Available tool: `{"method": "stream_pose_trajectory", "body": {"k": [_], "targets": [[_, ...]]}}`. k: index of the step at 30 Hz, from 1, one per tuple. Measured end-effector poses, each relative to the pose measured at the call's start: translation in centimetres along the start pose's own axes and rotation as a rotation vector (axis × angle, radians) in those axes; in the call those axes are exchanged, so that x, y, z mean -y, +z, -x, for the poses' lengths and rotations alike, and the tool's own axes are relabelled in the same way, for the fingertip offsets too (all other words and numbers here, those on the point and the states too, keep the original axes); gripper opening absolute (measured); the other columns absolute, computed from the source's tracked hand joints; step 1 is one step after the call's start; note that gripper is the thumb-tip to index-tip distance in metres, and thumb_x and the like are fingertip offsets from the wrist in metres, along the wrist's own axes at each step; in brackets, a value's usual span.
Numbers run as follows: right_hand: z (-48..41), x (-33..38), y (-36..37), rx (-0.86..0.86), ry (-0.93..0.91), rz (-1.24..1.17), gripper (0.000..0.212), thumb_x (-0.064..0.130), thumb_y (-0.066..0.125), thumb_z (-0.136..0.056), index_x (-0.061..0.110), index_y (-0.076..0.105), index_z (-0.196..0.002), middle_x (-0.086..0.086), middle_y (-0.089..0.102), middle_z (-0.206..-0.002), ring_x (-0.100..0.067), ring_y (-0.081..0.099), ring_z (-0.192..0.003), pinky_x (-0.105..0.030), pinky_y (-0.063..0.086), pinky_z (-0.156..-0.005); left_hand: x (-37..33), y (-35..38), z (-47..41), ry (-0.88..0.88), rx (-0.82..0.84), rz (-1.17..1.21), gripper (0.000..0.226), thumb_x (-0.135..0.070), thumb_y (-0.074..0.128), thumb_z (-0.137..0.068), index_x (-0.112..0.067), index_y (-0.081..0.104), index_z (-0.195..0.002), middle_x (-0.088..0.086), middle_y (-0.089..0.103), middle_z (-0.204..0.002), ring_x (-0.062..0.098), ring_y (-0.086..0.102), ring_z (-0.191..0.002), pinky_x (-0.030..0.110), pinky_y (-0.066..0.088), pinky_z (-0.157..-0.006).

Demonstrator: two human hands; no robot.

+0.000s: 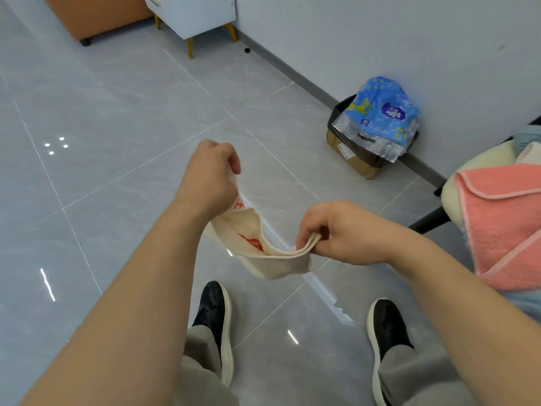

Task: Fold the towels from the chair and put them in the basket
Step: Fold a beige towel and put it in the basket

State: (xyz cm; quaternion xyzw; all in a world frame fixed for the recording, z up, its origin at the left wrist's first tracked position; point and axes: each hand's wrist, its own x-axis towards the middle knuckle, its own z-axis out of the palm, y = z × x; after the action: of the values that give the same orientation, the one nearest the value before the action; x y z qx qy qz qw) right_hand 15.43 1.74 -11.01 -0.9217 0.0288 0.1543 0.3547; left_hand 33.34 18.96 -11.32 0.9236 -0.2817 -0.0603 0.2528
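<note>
Here, cream towel (pixel 263 253) slack between left hand (pixel 209 178) and right hand (pixel 342 232), each grip pinching an end.

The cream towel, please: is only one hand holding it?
No, the left hand and the right hand each grip one end of the cream towel, which sags between them.

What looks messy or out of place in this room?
The cardboard box by the wall is overstuffed: blue plastic packaging bulges well above its rim. The pink towel lies rumpled on the chair, one corner folded back. Nothing looks spilled or broken.
</note>
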Motion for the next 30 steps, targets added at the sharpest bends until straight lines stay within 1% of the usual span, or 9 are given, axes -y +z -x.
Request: {"method": "stream_pose_trajectory", "body": {"k": [5,10,13,15,16,18,21,26,30], "targets": [[0.1,1.1,-0.5,-0.005,0.032,-0.07,0.03,0.014,0.058,-0.07,0.043,0.068,-0.064,0.018,0.069,-0.099,-0.002,0.06,-0.098,-0.034,0.052,-0.088,-1.2,0.8,0.0,-0.06,-0.063,0.123,0.044,0.01,0.043,-0.079,-0.018,0.077,-0.084,-0.002,0.062,-0.116,0.015,0.057,-0.105,0.018,0.041,-0.079],[0.6,0.9,0.2,0.188,0.107,-0.417,0.021,-0.01,0.052,-0.078,0.006,0.054,-0.064,0.02,0.07,-0.119,0.015,0.06,-0.076,-0.018,0.042,-0.065,-1.0,0.2,-0.1,-0.245,-0.148,0.13,0.056,0.011,0.044,-0.078,-0.013,0.073,-0.12,0.01,0.066,-0.129,0.027,0.059,-0.122,0.027,0.046,-0.101],[0.9,1.5,1.4,0.262,0.04,-0.525,0.03,-0.015,0.048,-0.078,0.009,0.048,-0.059,0.022,0.067,-0.125,0.007,0.063,-0.106,-0.019,0.047,-0.063,-0.7,-0.2,-0.1,-0.307,-0.192,0.146,0.055,0.011,0.046,-0.079,-0.009,0.071,-0.123,0.012,0.066,-0.128,0.027,0.058,-0.123,0.021,0.042,-0.095],[0.9,2.2,2.1,0.286,-0.006,-0.528,0.032,-0.012,0.047,-0.076,0.014,0.05,-0.056,0.026,0.069,-0.117,-0.005,0.061,-0.121,-0.034,0.054,-0.068,-0.4,-0.1,-0.2,-0.339,-0.195,0.175,0.054,0.01,0.046,-0.08,-0.009,0.071,-0.124,0.011,0.066,-0.129,0.026,0.058,-0.123,0.023,0.043,-0.099],[0.9,2.3,2.4,0.296,-0.021,-0.526,0.025,-0.01,0.047,-0.074,0.01,0.051,-0.059,0.027,0.07,-0.111,-0.005,0.06,-0.121,-0.039,0.052,-0.066,-0.4,-0.1,-0.3,-0.355,-0.19,0.195,0.053,0.01,0.046,-0.081,-0.009,0.07,-0.124,0.011,0.065,-0.13,0.026,0.058,-0.123,0.025,0.044,-0.102],[0.8,2.8,2.7,0.32,-0.021,-0.531,0.011,-0.013,0.047,-0.076,-0.006,0.048,-0.068,0.02,0.07,-0.119,0.01,0.062,-0.102,-0.026,0.043,-0.059,-0.5,0.1,-0.3,-0.374,-0.161,0.219,0.05,0.007,0.047,-0.085,-0.01,0.069,-0.126,0.01,0.063,-0.134,0.027,0.057,-0.125,0.029,0.045,-0.105],[0.8,3.5,2.7,0.332,-0.015,-0.539,0.012,-0.022,0.041,-0.078,-0.014,0.046,-0.072,-0.001,0.062,-0.137,0.019,0.058,-0.068,-0.011,0.036,-0.054,-0.9,0.7,-0.2,-0.338,-0.039,0.166,0.053,0.006,0.049,-0.085,-0.005,0.058,-0.137,0.008,0.048,-0.148,0.028,0.049,-0.132,0.031,0.039,-0.107],[0.3,3.3,2.9,0.32,-0.012,-0.59,0.022,-0.022,0.041,-0.077,-0.002,0.046,-0.068,0.0,0.065,-0.134,0.011,0.063,-0.085,-0.026,0.032,-0.056,-2.0,1.4,0.6,-0.101,0.222,0.061,0.092,0.004,0.058,-0.081,-0.012,0.013,-0.16,-0.016,-0.011,-0.166,0.01,0.016,-0.151,0.016,0.023,-0.103],[0.5,2.9,2.0,0.292,0.039,-0.716,0.022,-0.025,0.037,-0.074,-0.006,0.048,-0.071,-0.011,0.066,-0.13,0.009,0.065,-0.074,-0.022,0.027,-0.05,-2.0,1.2,0.7,-0.001,0.248,0.036,0.093,0.004,0.058,-0.085,-0.014,0.006,-0.161,-0.016,-0.019,-0.164,0.008,0.011,-0.152,0.016,0.024,-0.104]]}}
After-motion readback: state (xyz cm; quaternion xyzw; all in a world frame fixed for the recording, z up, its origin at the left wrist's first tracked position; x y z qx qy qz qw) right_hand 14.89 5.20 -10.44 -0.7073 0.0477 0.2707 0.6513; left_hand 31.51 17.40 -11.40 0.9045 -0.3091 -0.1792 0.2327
